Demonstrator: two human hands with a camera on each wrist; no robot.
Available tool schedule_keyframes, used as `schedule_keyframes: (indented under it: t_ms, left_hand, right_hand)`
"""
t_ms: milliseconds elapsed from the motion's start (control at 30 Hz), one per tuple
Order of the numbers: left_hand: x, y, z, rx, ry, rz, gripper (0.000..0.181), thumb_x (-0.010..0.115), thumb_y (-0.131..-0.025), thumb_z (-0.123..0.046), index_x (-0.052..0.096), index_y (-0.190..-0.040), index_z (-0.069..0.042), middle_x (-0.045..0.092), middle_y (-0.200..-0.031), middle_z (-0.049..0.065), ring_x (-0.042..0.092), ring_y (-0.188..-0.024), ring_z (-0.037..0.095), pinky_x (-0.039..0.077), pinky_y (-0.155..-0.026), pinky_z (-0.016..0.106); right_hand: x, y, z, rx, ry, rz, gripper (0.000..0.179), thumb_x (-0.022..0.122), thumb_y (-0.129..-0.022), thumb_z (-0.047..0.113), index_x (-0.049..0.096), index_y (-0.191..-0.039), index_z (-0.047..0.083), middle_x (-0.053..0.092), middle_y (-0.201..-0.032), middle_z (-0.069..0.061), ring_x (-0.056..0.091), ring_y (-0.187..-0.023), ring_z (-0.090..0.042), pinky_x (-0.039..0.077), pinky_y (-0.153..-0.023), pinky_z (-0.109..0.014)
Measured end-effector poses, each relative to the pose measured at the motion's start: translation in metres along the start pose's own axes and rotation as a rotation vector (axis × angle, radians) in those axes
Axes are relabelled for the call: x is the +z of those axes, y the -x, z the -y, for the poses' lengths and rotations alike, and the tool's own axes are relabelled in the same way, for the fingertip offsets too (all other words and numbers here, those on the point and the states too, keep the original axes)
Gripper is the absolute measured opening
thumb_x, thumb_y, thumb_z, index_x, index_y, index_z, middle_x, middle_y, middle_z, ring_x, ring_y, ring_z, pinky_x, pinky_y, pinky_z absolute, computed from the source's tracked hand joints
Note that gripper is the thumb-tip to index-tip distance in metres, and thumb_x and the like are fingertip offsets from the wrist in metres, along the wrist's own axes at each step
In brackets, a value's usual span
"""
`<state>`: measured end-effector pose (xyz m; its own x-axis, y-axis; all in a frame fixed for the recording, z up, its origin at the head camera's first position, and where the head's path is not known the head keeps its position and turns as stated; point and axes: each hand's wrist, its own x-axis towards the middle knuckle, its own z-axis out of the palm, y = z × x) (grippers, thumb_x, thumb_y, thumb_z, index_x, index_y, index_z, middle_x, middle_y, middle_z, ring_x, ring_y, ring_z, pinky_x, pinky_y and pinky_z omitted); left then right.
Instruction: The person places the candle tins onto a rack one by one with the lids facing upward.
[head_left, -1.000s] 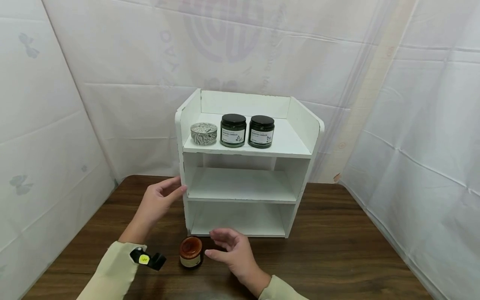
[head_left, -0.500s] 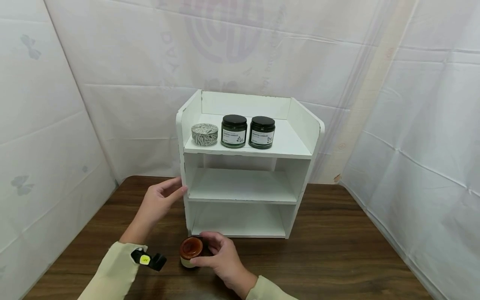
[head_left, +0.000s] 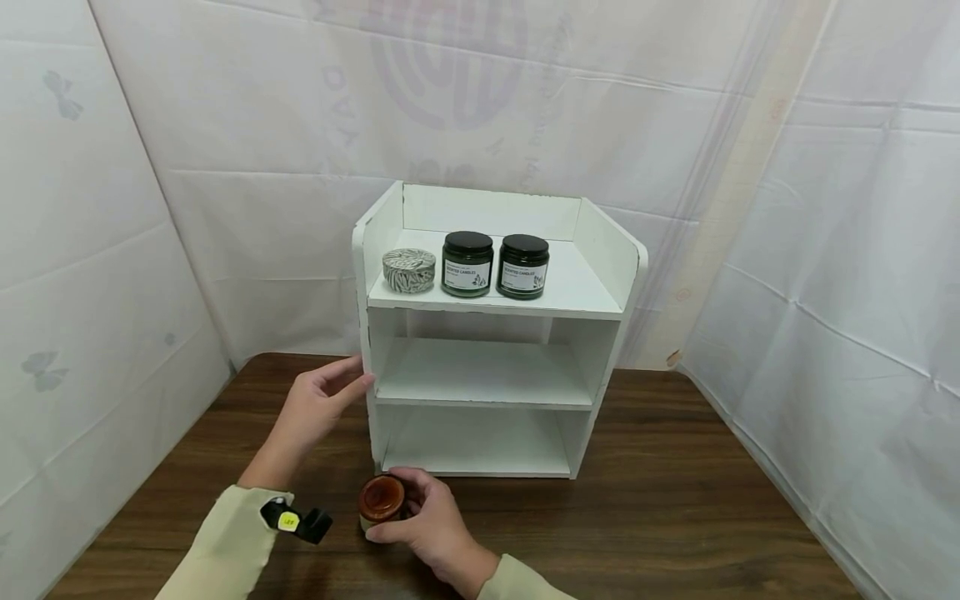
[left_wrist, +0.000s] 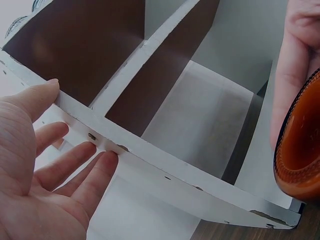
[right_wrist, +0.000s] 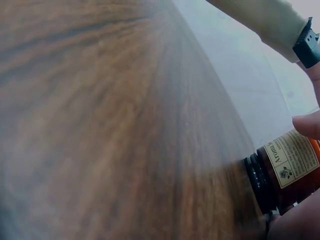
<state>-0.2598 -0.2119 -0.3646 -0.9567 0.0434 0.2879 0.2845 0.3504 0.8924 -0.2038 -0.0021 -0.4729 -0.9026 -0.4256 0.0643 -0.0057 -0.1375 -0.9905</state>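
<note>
My right hand [head_left: 438,525] grips an amber glass candle jar [head_left: 381,498], thumb at the front and fingers round its far side. The jar is upside down, its amber base facing up. In the right wrist view its cream label [right_wrist: 292,159] and black lid [right_wrist: 260,184] show, the lid toward the wooden table. My left hand [head_left: 318,398] touches the left side panel of a white shelf unit [head_left: 483,401]. In the left wrist view its thumb [left_wrist: 42,96] lies at the panel's front edge, the fairly straight fingers [left_wrist: 90,175] against the outer face.
On the top shelf stand a round patterned tin [head_left: 408,271] and two dark green candle jars, one in the middle [head_left: 467,265] and one right of it [head_left: 522,267]. White cloth [head_left: 262,108] hangs behind and at both sides of the brown wooden table [head_left: 675,492].
My right hand has moved left to the amber candle jar and closed its thumb and fingers round it. The left hand has stayed at the shelf's side.
</note>
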Motion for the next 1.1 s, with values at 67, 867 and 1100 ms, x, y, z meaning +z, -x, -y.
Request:
schedule_keyframes:
  t_ms: [67,867,1100]
  left_hand:
    - [0.0001,-0.0001,0.0003,0.003,0.0,0.001,0.059,0.067,-0.1,-0.041,0.055,-0.148,-0.01,0.062,-0.144,0.013,0.061,-0.108,-0.01,0.051,-0.088,0.013]
    - [-0.0002,-0.0002,0.0015,0.016,-0.007,-0.002,0.057,0.068,-0.1,-0.041,0.057,-0.147,-0.012,0.063,-0.143,0.013,0.061,-0.111,-0.006,0.051,-0.088,0.014]
    - [-0.0001,-0.0009,0.002,0.016,-0.022,-0.005,0.057,0.068,-0.1,-0.041,0.057,-0.147,-0.012,0.062,-0.144,0.012,0.063,-0.116,0.004,0.051,-0.089,0.015]
  right_hand:
    - [0.001,-0.001,-0.001,0.0,0.005,0.006,0.071,0.085,-0.074,-0.008,0.057,-0.139,0.002,0.068,-0.126,-0.004,0.065,-0.109,-0.013,0.052,-0.092,-0.02]
    - [0.0034,-0.0084,-0.004,-0.03,0.104,-0.039,0.067,0.088,-0.067,-0.009,0.065,-0.129,0.005,0.07,-0.117,0.003,0.065,-0.105,-0.009,0.051,-0.091,-0.019]
    - [0.0001,-0.0063,-0.002,-0.044,0.123,-0.043,0.067,0.089,-0.065,-0.008,0.066,-0.127,0.005,0.071,-0.117,0.003,0.065,-0.106,-0.007,0.05,-0.093,-0.018]
